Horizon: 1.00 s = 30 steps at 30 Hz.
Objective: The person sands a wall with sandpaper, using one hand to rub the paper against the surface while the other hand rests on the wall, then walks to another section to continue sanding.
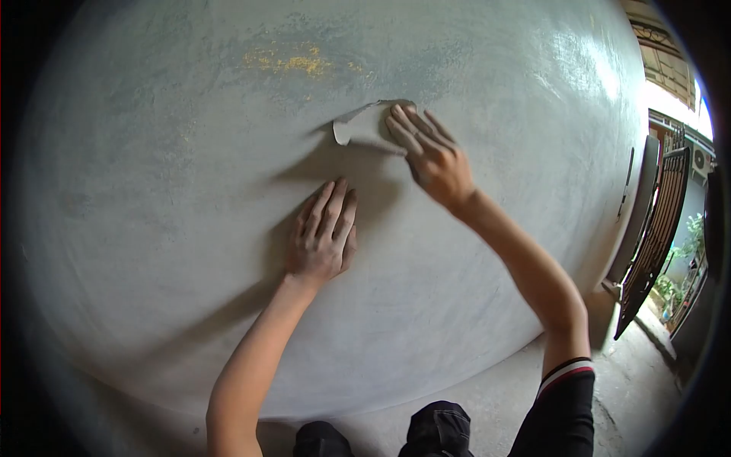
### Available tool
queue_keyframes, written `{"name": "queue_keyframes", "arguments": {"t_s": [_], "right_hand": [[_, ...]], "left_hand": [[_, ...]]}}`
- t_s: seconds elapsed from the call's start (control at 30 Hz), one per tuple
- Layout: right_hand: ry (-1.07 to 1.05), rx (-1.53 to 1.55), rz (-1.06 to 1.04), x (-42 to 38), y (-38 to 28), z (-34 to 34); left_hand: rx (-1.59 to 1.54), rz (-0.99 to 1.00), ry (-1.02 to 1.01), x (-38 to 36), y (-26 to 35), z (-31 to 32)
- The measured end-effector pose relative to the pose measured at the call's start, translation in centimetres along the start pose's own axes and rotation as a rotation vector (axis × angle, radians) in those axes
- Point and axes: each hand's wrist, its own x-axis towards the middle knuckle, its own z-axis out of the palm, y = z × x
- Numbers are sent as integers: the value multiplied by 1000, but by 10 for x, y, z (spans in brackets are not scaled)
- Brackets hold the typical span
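Note:
My right hand (428, 152) presses a torn, pale grey piece of sandpaper (373, 126) against the grey wall (190, 228). Its fingers lie over the right part of the sheet, while the left end curls away from the surface. Lower and to the left, my left hand (324, 232) rests on the wall with its fingers stretched upward and nothing held. Grey dust coats the fingers of both hands. Above the sandpaper, the wall shows a rough yellow patch (297, 62) within a darker grey area.
At the right, a dark slatted metal gate (655, 236) stands open beside the wall's end. Plants (689, 244) and an air-conditioner unit (700, 158) show beyond it. Concrete floor (502, 388) runs along the wall's foot, near my dark-clad knees (438, 426).

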Motion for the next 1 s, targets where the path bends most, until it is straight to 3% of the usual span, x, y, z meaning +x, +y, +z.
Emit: {"name": "queue_keyframes", "arguments": {"t_s": [0.07,0.13,0.23,0.27,0.37,0.43,0.5,0.53,0.57,0.63,0.7,0.77,0.83,0.9,0.97,1.0], "right_hand": [[84,-136,-80,17,42,13],[194,-61,160,43,71,22],[324,4,338,56,51,35],[268,97,337,43,30,31],[97,205,-12,-1,-24,24],[15,161,-109,1,2,19],[116,7,-10,25,41,14],[180,70,208,31,66,25],[100,-85,313,36,91,27],[272,-152,366,50,94,34],[320,84,280,44,47,36],[135,207,-12,22,1,32],[25,162,-192,19,21,28],[23,63,94,24,62,20],[225,-179,319,25,107,13],[224,-182,336,21,104,21]], "left_hand": [[11,18,-5,0,-2,-1],[16,31,-15,0,-1,-2],[33,35,-10,1,-1,-2],[20,28,-10,1,-1,-1],[10,20,-9,0,1,0],[39,19,-24,2,1,1],[28,36,-22,4,0,0],[38,45,-18,4,0,0],[45,51,-9,4,0,1],[50,47,-11,3,0,0],[37,46,-8,3,0,0],[40,37,-28,2,2,-2],[52,42,-48,2,2,-3],[33,46,-17,3,1,0],[35,62,-24,2,0,1],[48,61,-21,2,1,1]]}}
